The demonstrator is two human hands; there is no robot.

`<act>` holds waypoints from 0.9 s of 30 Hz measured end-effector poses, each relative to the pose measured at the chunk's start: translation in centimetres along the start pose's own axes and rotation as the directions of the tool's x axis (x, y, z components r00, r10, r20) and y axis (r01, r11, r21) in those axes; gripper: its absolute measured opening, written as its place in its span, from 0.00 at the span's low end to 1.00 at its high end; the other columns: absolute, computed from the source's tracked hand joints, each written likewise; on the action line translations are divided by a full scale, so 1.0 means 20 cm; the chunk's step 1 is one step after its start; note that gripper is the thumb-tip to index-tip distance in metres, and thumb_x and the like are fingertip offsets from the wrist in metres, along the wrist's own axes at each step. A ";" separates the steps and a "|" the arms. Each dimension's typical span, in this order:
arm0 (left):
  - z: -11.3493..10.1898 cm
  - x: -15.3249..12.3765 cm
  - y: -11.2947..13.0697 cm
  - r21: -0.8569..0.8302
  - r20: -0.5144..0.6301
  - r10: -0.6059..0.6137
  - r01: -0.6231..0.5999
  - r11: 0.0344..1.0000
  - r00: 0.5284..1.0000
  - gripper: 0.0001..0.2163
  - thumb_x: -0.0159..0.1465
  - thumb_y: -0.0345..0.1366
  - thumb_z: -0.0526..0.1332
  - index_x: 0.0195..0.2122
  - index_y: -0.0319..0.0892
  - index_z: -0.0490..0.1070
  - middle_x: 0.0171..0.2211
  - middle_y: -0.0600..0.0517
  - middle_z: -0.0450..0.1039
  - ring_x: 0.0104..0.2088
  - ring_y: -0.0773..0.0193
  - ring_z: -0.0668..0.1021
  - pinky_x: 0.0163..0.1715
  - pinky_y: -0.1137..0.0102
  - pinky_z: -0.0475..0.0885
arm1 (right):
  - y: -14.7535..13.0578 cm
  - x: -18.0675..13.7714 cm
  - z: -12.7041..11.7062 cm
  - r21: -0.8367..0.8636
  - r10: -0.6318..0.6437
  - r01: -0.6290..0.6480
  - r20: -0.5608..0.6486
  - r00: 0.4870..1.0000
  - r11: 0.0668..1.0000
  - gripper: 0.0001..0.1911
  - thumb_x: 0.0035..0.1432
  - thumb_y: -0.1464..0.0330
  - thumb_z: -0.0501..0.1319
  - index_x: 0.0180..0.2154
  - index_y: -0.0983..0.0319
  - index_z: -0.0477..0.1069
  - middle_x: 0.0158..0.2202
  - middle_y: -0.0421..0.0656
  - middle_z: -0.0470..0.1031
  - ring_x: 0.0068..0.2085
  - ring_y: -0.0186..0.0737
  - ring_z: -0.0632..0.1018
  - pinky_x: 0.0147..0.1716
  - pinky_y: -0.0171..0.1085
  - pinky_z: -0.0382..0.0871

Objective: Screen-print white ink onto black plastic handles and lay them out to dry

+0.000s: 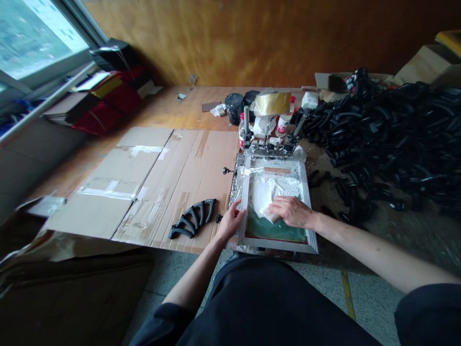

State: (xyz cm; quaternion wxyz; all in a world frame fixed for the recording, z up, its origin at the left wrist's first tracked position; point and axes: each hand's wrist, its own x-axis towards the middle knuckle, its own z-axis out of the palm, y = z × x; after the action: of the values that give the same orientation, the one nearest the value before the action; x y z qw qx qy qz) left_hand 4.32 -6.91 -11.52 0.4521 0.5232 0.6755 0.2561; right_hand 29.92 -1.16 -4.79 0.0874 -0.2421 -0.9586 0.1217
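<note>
A silk-screen printing frame [314,235] with a metal border and green mesh lies in front of me, joined at its far side to a clamp stand [270,151]. My right hand [292,211] is closed on a crumpled white wiping cloth [264,191], pressed on the mesh. At the frame's left edge, my left hand [232,222] grips the metal border with its fingers bent; the fingertips are partly hard to make out. To the left of that hand, several curved black plastic parts [194,218] lie in a row on the cardboard.
Flattened cardboard [154,178] covers the table's left side. A large heap of black parts [382,129] fills the right. Behind the stand are black tubs [234,108], a red-labelled bottle [283,122] and a yellowish block [272,103]. Red and black bundles [108,103] lie by the window.
</note>
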 end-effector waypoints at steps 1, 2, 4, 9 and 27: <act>0.00 0.00 0.00 -0.007 0.002 -0.001 0.001 1.000 1.000 0.24 0.62 0.46 0.58 0.59 0.48 0.66 0.27 0.55 0.72 0.26 0.67 0.72 0.27 0.74 0.65 | 0.00 0.00 -0.01 0.027 0.002 -0.002 0.018 1.000 1.000 0.09 0.53 0.80 0.59 0.33 0.61 0.73 0.31 0.42 0.75 0.35 0.39 0.73 0.34 0.35 0.63; 0.00 0.00 0.00 -0.012 0.004 -0.002 0.002 1.000 1.000 0.24 0.62 0.47 0.58 0.59 0.47 0.66 0.27 0.55 0.72 0.26 0.67 0.73 0.27 0.74 0.65 | 0.00 0.01 -0.03 0.048 0.029 -0.029 0.017 0.999 0.998 0.08 0.53 0.79 0.60 0.32 0.61 0.73 0.30 0.41 0.74 0.35 0.39 0.73 0.34 0.35 0.63; -0.01 0.00 0.00 -0.022 0.010 0.000 0.000 1.000 1.000 0.24 0.62 0.47 0.58 0.59 0.47 0.66 0.28 0.54 0.73 0.26 0.67 0.73 0.26 0.74 0.65 | 0.01 0.04 -0.02 0.050 0.113 -0.110 -0.053 0.992 0.993 0.08 0.54 0.78 0.60 0.33 0.60 0.73 0.31 0.40 0.75 0.35 0.39 0.73 0.34 0.35 0.64; -0.01 0.00 0.00 -0.065 0.020 0.010 -0.008 0.998 1.000 0.25 0.62 0.48 0.58 0.59 0.47 0.66 0.25 0.56 0.71 0.25 0.68 0.71 0.25 0.75 0.64 | -0.06 -0.01 0.11 -0.084 0.059 -0.080 -0.230 0.971 0.993 0.17 0.56 0.81 0.54 0.43 0.63 0.74 0.43 0.48 0.77 0.41 0.43 0.73 0.40 0.40 0.68; -0.30 -0.06 0.63 -0.555 -0.039 0.217 -0.202 0.807 0.975 0.28 0.65 0.60 0.47 0.46 0.43 0.74 0.26 0.51 0.72 0.24 0.66 0.73 0.23 0.73 0.67 | 0.60 -0.17 -0.40 0.407 0.811 -0.711 -0.409 0.419 0.573 0.21 0.68 0.61 0.49 0.52 0.68 0.69 0.41 0.50 0.76 0.29 0.33 0.71 0.34 0.38 0.66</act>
State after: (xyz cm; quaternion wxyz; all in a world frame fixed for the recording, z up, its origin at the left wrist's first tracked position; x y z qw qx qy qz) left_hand 5.06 -3.21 1.98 0.5623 0.4438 0.5040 0.4825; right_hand 39.89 8.93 -0.89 0.3174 -0.6660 -0.6574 0.1533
